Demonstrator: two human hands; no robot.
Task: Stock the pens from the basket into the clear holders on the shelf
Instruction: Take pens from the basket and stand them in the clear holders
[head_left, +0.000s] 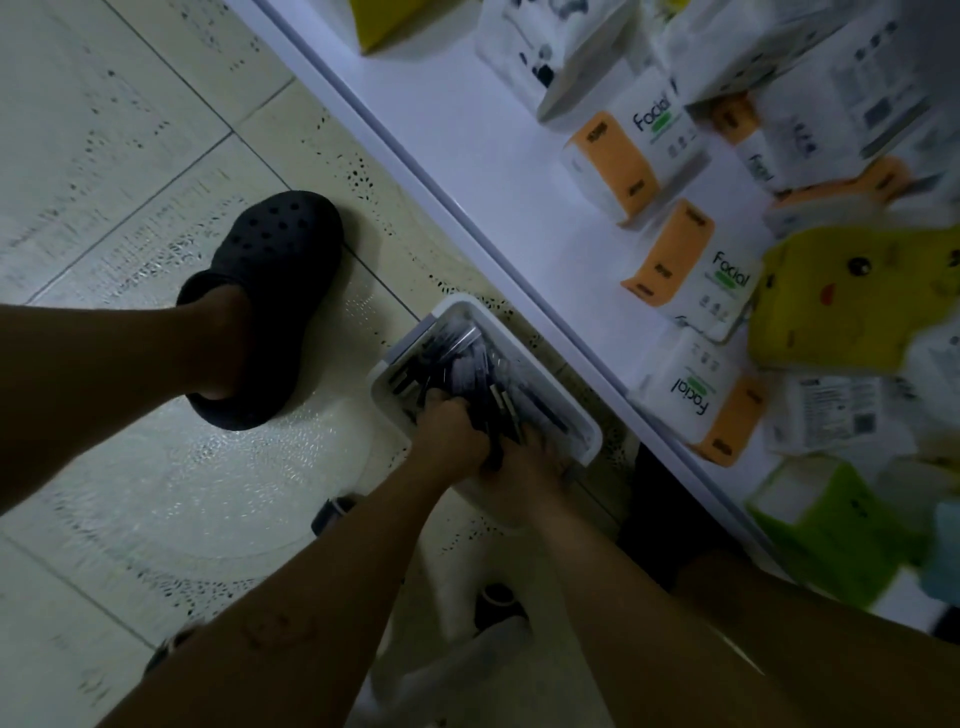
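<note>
Low beside the shelf edge: a white basket (589, 441) is sitting down near the floor, its long side running along the front of the white shelf (467, 156).
Pens: a heap of dark pens (467, 358) is lying inside the basket, most of them pointing lengthwise; blur is hiding their finer details.
Left hand: the left hand (449, 431) is reaching into the near end of the basket, its fingers curling round a bunch of the pens.
Right hand: the right hand (524, 460) is lying just beside the left one, its fingers closing on the same bunch from the other side.
Shelf goods: orange-and-white facial tissue packs (639, 156) are standing on the shelf, with a yellow pack (826, 301) bearing a printed face next to them.
Floor: a foot in a black clog (275, 291) is standing on the pale tiles (130, 130), well apart from the basket.
</note>
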